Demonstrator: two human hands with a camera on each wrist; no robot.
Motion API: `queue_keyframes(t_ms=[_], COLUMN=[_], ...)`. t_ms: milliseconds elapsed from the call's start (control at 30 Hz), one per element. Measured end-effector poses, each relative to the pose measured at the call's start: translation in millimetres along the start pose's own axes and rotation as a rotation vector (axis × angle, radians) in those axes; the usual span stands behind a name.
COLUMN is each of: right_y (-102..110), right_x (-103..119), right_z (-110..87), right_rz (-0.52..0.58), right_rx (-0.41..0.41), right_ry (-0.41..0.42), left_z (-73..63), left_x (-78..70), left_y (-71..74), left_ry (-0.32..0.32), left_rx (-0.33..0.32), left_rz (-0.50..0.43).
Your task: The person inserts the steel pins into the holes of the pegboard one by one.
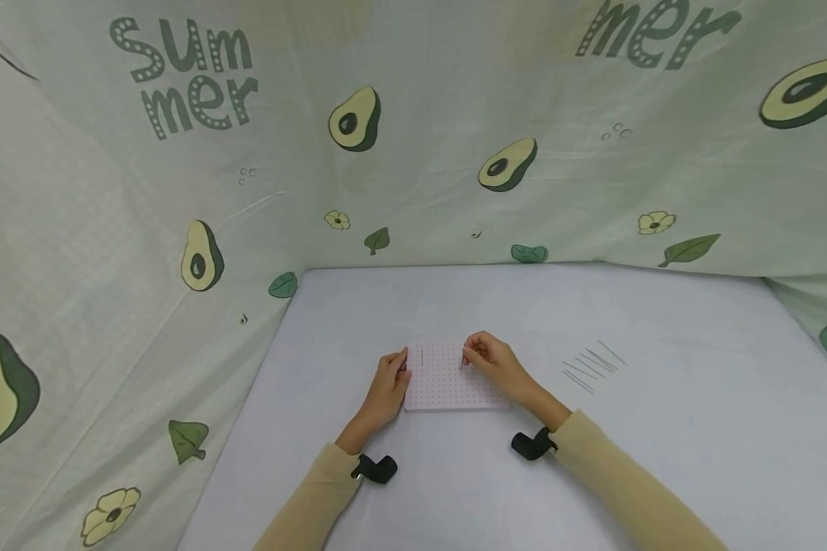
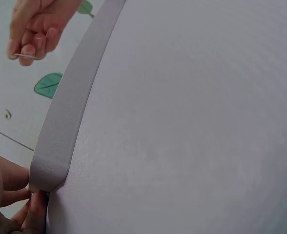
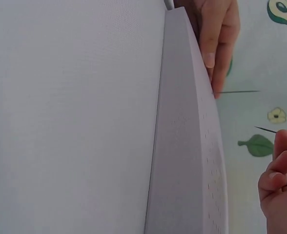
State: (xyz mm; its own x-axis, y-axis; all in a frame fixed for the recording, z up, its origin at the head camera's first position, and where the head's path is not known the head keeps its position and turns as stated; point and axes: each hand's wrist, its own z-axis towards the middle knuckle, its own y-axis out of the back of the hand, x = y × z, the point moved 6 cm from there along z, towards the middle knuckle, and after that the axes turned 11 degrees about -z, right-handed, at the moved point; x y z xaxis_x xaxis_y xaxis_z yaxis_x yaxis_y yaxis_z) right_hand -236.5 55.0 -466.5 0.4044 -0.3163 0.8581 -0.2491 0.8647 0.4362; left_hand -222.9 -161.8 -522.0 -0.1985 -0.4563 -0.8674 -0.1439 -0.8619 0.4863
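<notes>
A pale pink board (image 1: 448, 392) with rows of small holes lies on the white table. My left hand (image 1: 388, 384) grips its left edge; in the left wrist view the thumb and fingers close around the board's corner. Near the upper left of the board, a thin needle-like stick (image 1: 423, 357) stands upright; in the right wrist view this standing stick (image 3: 238, 91) juts from the holed face beside the left fingers. My right hand (image 1: 498, 366) pinches another thin stick (image 2: 29, 56) between thumb and fingertips, over the board's upper right part, its pointed end (image 3: 263, 128) showing beyond the fingers.
Several loose thin sticks (image 1: 602, 360) lie on the table to the right of the board. Behind and to the left, a cloth (image 1: 413, 207) printed with avocados and leaves hangs around the white table (image 1: 696, 428). Black wrist cameras (image 1: 379, 469) sit at both cuffs.
</notes>
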Motion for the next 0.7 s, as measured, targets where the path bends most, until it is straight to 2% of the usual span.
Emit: queue_keyframes(t_ms=[100,167,400,600,700], right_y=[-4.5,-7.8,-27.3,-37.4,-41.0], right_x=[16.5,19.8,-11.5,-16.9,-16.2], right_z=[4.3,7.4,20.7,29.0,31.3], right_rz=[-0.005,-0.002,-0.017,-0.046,-0.099], right_rx=[0.019,0.023,0.004,0.032,0.048], right_ry=[0.029,0.042,0.076,0.091,0.081], left_z=[-0.8,-1.0,0.2,0.8,0.9], left_x=[0.2,0.7,1.1,2.9,3.2], left_y=[0.0,-0.1,-1.5,-0.7,-0.5], left_ry=[0.007,0.008,0.010,0.007,0.002], left_rx=[-0.003,-0.006,0.001,-0.007,-0.004], left_rz=[-0.012,-0.011,-0.007,0.008,0.011])
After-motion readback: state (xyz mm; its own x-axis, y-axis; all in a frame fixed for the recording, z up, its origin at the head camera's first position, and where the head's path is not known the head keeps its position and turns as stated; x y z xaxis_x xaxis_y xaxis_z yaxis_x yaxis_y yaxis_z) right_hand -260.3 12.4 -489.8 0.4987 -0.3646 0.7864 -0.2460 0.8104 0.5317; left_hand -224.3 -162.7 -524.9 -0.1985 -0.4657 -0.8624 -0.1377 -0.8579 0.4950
